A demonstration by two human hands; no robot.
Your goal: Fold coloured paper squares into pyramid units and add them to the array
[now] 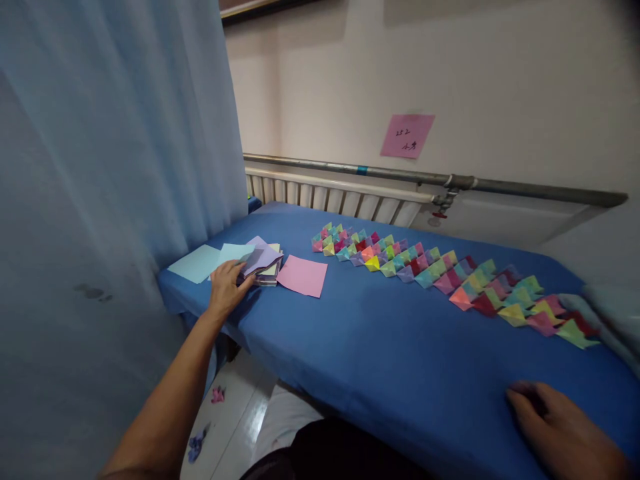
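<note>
My left hand [229, 285] is at a stack of coloured paper on the left of the blue-covered bed [320, 340]. Its thumb and fingers close on the near edge of some purple paper sheets [261, 259], which are tilted up over the stack. Light blue sheets [195, 264] lie to the left of that hand, and a pink sheet [303, 276] lies flat to its right. My right hand [563, 427] rests at the near right side, loosely curled and a little blurred, with nothing visible in it.
Several rows of folded colourful paper pieces [415, 264] run across the bed toward the right. A light blue curtain [125, 147] hangs at the left. Behind the bed are a radiator [325, 193] and a metal pipe [400, 175]. Crumpled paper [218, 395] lies on the floor.
</note>
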